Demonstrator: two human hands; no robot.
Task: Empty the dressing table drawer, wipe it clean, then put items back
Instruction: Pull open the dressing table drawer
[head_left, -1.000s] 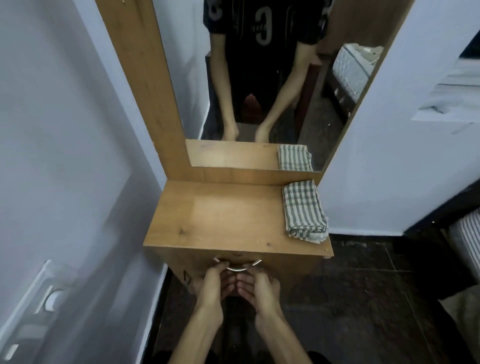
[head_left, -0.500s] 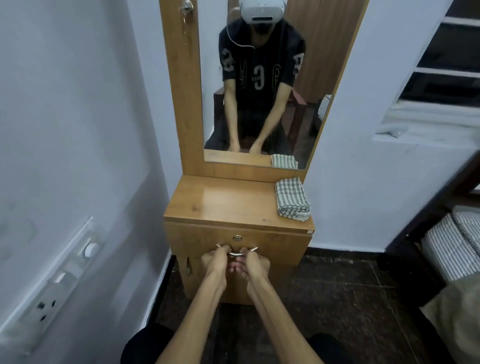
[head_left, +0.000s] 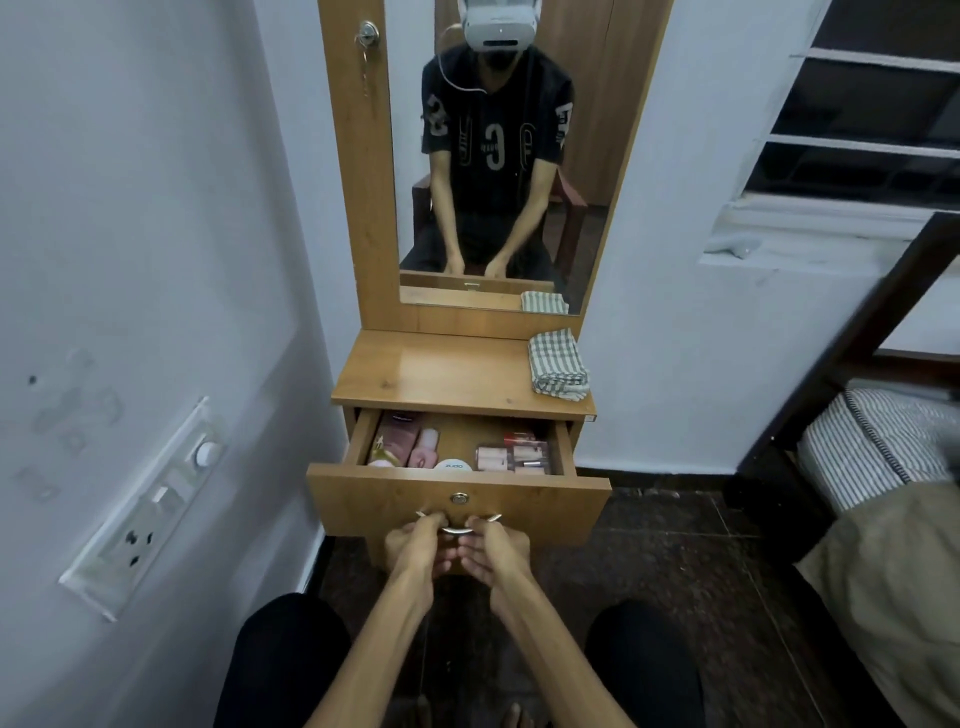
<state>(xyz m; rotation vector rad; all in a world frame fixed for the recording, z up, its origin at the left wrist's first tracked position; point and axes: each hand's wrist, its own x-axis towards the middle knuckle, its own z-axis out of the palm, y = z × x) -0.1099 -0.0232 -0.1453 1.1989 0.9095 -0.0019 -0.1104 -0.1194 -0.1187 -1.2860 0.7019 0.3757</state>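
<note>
**Both hands on the drawer handle**

Left hand (head_left: 415, 545) and right hand (head_left: 493, 548) side by side, fingers curled around the curved silver metal handle (head_left: 458, 525). Forearms stretched forward between the knees. Light-brown wooden drawer (head_left: 457, 499) pulled out from the desk (head_left: 441, 371), cosmetics (head_left: 514, 457) inside. Folded checked cloth (head_left: 558, 366) at the right desk edge. White wall (head_left: 156, 260) close on the left, dark floor (head_left: 675, 545) open on the right.

1. one drawer (head_left: 363, 491), open.
2. one handle (head_left: 457, 529) on its front, and one lock (head_left: 459, 499) above that.
3. two hands on the handle: left (head_left: 415, 548), right (head_left: 496, 551).
4. one folded cloth (head_left: 558, 366) on the table top (head_left: 436, 369).
5. one mirror (head_left: 498, 156).
6. one round white compact (head_left: 453, 465) in the drawer.
7. pink packets and small boxes beside it, too tightly packed to count.
</note>
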